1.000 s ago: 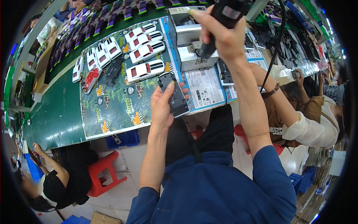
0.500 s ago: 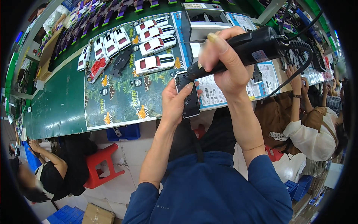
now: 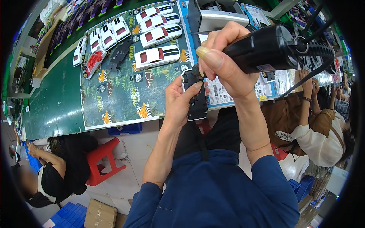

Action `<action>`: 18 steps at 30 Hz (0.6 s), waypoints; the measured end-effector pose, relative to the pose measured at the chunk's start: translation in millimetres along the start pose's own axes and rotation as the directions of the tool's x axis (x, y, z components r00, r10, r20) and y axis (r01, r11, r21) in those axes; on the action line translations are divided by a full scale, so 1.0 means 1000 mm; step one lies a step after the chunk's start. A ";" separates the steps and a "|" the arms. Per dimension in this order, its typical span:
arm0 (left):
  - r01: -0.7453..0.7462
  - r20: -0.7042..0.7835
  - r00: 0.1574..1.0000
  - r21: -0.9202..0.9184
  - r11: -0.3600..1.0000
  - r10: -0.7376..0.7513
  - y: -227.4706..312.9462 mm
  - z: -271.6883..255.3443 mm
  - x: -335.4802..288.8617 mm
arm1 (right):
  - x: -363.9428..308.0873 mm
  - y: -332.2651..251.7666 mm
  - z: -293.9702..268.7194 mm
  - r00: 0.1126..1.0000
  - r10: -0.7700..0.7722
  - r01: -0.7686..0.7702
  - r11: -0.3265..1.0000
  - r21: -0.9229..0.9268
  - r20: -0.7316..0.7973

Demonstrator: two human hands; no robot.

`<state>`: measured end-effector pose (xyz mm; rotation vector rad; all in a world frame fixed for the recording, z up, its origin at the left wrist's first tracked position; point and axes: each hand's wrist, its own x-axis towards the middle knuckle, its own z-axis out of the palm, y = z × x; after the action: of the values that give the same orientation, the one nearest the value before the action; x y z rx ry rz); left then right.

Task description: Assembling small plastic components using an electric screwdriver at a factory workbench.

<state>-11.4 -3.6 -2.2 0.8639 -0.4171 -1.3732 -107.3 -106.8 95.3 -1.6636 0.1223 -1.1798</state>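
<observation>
My left hand (image 3: 179, 99) grips a toy car (image 3: 197, 102) turned underside up, its black base facing me and a thin pale rim showing at the near end. The thumb presses on the base. Wrapped in my right hand (image 3: 231, 66) is a black electric screwdriver (image 3: 262, 49), held slanting, with its nose at the far end of the car's base. Its tip is hidden by the nose and my fingers. Left of my hands lie several white toy cars (image 3: 157, 57) with black stripes, a red car interior (image 3: 94, 64) and a loose black car base (image 3: 120, 54).
A patterned animal-print sheet (image 3: 121, 102) covers part of the green table (image 3: 53, 110). A grey metal box (image 3: 222, 19) stands at the back. The screwdriver's cord (image 3: 308, 78) loops to the right. People sit at both sides; a red stool (image 3: 104, 161) is at the left.
The screwdriver has tilted flatter and its nose has shifted slightly right on the car's base. The view has moved, so the tabletop appears higher. Both hands keep their hold.
</observation>
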 end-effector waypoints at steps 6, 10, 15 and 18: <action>0.006 -0.015 1.000 0.006 1.000 -0.006 -0.001 -0.001 -0.001 | -0.003 -0.001 -0.001 1.000 0.010 -0.011 0.999 -0.050 -0.025; -0.025 0.002 1.000 0.009 1.000 0.025 -0.002 0.001 -0.002 | -0.008 -0.004 0.007 0.976 0.066 -0.045 0.994 0.104 -0.207; -0.046 -0.011 0.999 0.041 0.998 0.047 -0.002 0.002 -0.004 | -0.011 -0.008 0.007 0.978 0.039 -0.007 0.988 0.153 -0.207; -0.031 -0.007 0.999 0.028 0.999 0.031 0.001 0.004 -0.005 | -0.009 -0.010 0.006 0.977 0.017 0.016 0.989 0.148 -0.215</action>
<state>-14.4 -0.3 2.2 0.8817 -0.4430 -1.3379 -112.3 -93.1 97.7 -1.4031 0.1664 -1.3346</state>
